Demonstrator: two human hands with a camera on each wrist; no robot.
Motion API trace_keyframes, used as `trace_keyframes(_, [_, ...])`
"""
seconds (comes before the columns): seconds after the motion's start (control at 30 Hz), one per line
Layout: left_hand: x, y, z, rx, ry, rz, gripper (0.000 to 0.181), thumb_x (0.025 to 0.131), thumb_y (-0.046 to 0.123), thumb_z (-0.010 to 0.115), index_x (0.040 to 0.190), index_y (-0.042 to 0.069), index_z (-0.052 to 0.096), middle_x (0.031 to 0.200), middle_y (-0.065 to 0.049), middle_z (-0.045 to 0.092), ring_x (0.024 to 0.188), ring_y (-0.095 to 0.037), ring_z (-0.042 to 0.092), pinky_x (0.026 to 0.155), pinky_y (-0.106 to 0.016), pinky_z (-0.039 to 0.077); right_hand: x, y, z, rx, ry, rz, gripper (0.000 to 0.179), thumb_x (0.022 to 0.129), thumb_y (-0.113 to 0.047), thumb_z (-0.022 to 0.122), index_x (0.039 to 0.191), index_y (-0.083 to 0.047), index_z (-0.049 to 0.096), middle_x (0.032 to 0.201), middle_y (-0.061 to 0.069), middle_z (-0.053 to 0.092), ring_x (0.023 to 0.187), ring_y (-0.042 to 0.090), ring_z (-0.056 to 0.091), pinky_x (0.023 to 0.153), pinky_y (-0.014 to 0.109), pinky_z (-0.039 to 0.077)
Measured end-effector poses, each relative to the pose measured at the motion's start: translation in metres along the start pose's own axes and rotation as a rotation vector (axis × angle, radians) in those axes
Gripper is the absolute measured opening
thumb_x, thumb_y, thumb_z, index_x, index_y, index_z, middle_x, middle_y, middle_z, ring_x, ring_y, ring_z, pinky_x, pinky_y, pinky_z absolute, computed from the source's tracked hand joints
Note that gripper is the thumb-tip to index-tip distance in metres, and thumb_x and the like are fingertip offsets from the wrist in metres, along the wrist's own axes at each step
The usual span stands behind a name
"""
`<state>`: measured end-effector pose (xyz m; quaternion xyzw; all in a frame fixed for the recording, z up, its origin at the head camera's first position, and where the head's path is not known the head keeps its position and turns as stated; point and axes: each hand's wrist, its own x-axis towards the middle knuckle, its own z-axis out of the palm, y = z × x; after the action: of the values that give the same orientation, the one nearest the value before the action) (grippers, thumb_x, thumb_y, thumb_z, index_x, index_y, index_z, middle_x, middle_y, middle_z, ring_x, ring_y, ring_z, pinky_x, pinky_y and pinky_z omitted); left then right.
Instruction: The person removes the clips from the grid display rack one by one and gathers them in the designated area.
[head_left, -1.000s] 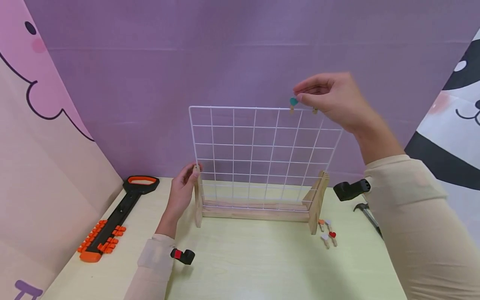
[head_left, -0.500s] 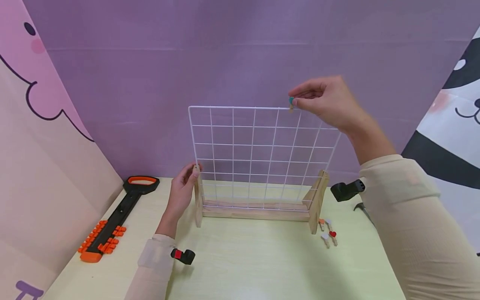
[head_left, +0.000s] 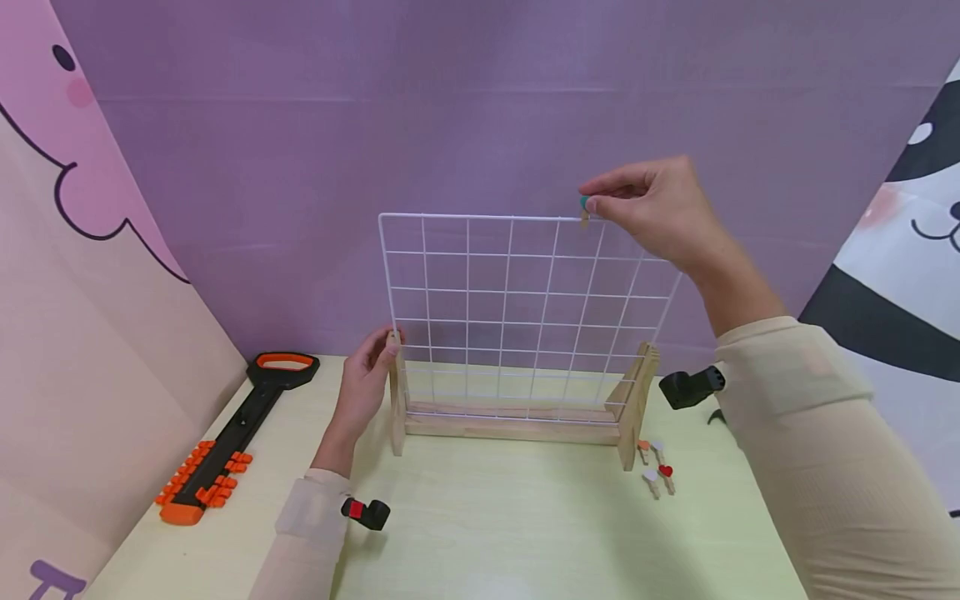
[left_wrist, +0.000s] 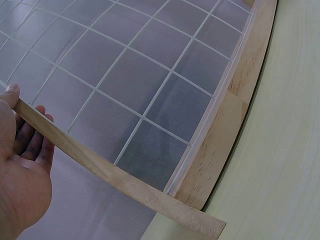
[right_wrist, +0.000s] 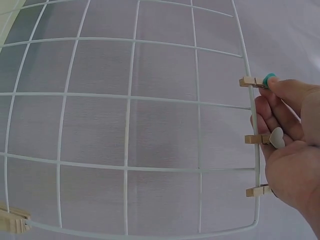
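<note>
My right hand [head_left: 660, 204] pinches a small wooden clothespin [right_wrist: 251, 82] with a teal heart [right_wrist: 269, 80], its jaws across the top wire of the white wire grid [head_left: 510, 292]. In the right wrist view, a clothespin with a white heart [right_wrist: 277, 138] sits on the same wire beside the palm. Another clothespin [right_wrist: 257, 191] is clipped nearer the corner, its end hidden by the hand. My left hand [head_left: 363, 383] holds the top of the left upright of the wooden stand [left_wrist: 120, 180], thumb on one side and curled fingers on the other.
Several heart clothespins, including a red one [head_left: 666, 472], lie by the stand's right foot. A black tool with orange clips [head_left: 251, 425] lies at the left. A hammer [head_left: 716, 416] is mostly hidden behind my right sleeve. A purple backdrop [head_left: 315, 167] hangs behind the grid.
My right hand has moved slightly left and down, its fingertips closing over the teal heart. The clothespin visible to its right is now behind the hand. My left hand stays on the upright.
</note>
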<state>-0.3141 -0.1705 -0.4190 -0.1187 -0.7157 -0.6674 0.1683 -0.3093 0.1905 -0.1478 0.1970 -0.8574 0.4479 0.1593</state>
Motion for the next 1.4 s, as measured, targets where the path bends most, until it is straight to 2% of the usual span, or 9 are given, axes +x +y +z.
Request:
trace_keyframes(0.27, [0.0, -0.002, 0.002, -0.006, -0.005, 0.002, 0.046, 0.107, 0.028, 0.056, 0.144, 0.0, 0.054, 0.142, -0.027, 0.058, 0.121, -0.01, 0.058, 0.098, -0.012, 0.046, -0.003, 0.002, 0.002, -0.029, 0.038, -0.018, 0.022, 0.093, -0.016, 0.077, 0.113, -0.007, 0.08, 0.086, -0.024, 0.075, 0.086, 0.001, 0.072, 0.074, 0.011, 0.051])
trace_keyframes(0.57, [-0.001, 0.0, -0.003, 0.017, 0.002, 0.001, 0.042, 0.107, 0.031, 0.057, 0.142, 0.007, 0.058, 0.139, -0.019, 0.062, 0.12, -0.011, 0.057, 0.099, -0.014, 0.046, -0.003, -0.002, 0.003, -0.054, 0.062, -0.022, 0.021, 0.093, -0.018, 0.077, 0.112, -0.008, 0.081, 0.084, -0.026, 0.074, 0.083, -0.001, 0.07, 0.071, 0.013, 0.05])
trace_keyframes(0.7, [-0.001, 0.0, -0.004, 0.01, 0.002, 0.006, 0.043, 0.107, 0.03, 0.058, 0.142, 0.005, 0.058, 0.139, -0.021, 0.061, 0.122, -0.014, 0.058, 0.099, -0.014, 0.046, -0.003, -0.003, 0.004, -0.054, 0.063, -0.017, 0.022, 0.093, -0.018, 0.076, 0.112, -0.008, 0.08, 0.084, -0.026, 0.074, 0.083, -0.001, 0.07, 0.071, 0.014, 0.05])
trace_keyframes(0.83, [-0.002, 0.0, -0.005, 0.016, 0.003, -0.001, 0.044, 0.107, 0.031, 0.058, 0.142, 0.005, 0.057, 0.138, -0.016, 0.062, 0.122, -0.012, 0.058, 0.101, -0.014, 0.046, -0.003, -0.005, 0.005, -0.038, 0.061, -0.013, 0.021, 0.093, -0.017, 0.076, 0.112, -0.008, 0.08, 0.085, -0.025, 0.074, 0.082, -0.002, 0.069, 0.071, 0.013, 0.05])
trace_keyframes(0.93, [-0.002, 0.0, -0.005, 0.02, 0.0, -0.014, 0.044, 0.106, 0.032, 0.058, 0.143, 0.008, 0.058, 0.138, -0.011, 0.064, 0.124, -0.011, 0.057, 0.102, -0.015, 0.046, -0.002, -0.006, 0.003, -0.002, 0.081, -0.025, 0.017, 0.093, -0.014, 0.076, 0.109, -0.009, 0.081, 0.083, -0.024, 0.074, 0.078, -0.002, 0.069, 0.065, 0.013, 0.05])
trace_keyframes(1.1, [-0.001, -0.002, -0.005, 0.01, -0.001, -0.022, 0.043, 0.106, 0.032, 0.058, 0.142, 0.009, 0.058, 0.14, -0.013, 0.064, 0.125, -0.011, 0.057, 0.102, -0.015, 0.046, -0.001, -0.011, -0.003, 0.055, 0.106, -0.063, 0.014, 0.093, -0.011, 0.076, 0.106, -0.009, 0.082, 0.082, -0.022, 0.075, 0.069, 0.002, 0.064, 0.055, 0.017, 0.048])
trace_keyframes(1.4, [-0.001, -0.002, -0.005, -0.003, 0.003, -0.011, 0.044, 0.107, 0.029, 0.057, 0.143, 0.005, 0.056, 0.142, -0.021, 0.06, 0.127, -0.012, 0.057, 0.103, -0.013, 0.045, -0.009, -0.011, -0.011, 0.122, 0.1, -0.143, 0.019, 0.093, -0.01, 0.075, 0.111, -0.002, 0.079, 0.093, -0.016, 0.077, 0.088, 0.002, 0.072, 0.079, 0.01, 0.052])
